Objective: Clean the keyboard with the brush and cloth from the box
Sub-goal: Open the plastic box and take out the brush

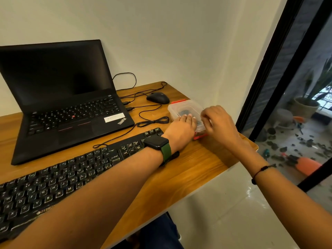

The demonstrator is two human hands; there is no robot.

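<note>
Head view: task barely started. Box [185, 112], clear with red clips, sits on the desk [188, 168] just right of the keyboard [71, 177], lid on. My left hand [181, 129] rests flat on the lid, fingers straight. My right hand [219, 123] is at the box's right edge, fingers curled; can't tell if they grip the lid or a clip. Something dark shows inside the box; brush and cloth not identifiable. Left to do: open the box, take the tools out, brush the keyboard, wipe it.
</note>
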